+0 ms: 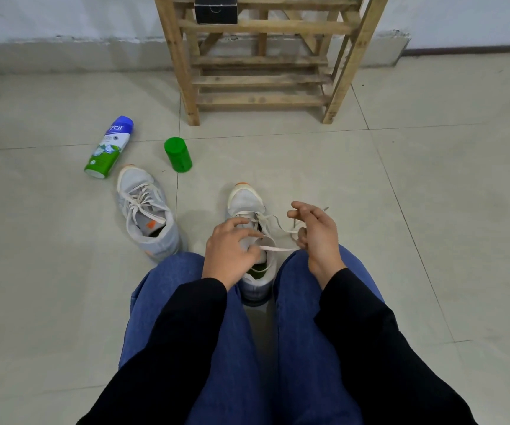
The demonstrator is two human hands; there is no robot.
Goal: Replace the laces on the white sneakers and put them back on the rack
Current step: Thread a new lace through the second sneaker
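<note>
One white sneaker (246,199) stands on the floor between my knees, toe pointing away from me. My left hand (229,250) rests on its tongue and collar, its fingertips pinching the cream lace (273,248) at the eyelets. My right hand (316,231) is just right of the shoe with its fingers curled round the lace, which stretches taut between both hands. A loose lace end trails past my right fingers. The second white sneaker (146,210) lies to the left, laced, untouched. The wooden rack (263,78) stands ahead against the wall.
A spray can (109,147) with a blue top lies on its side at the left. A green cap (178,154) stands beside it. A black box (216,9) sits on an upper rack shelf. My blue-jeaned legs fill the lower frame. Tiled floor stretches on both sides.
</note>
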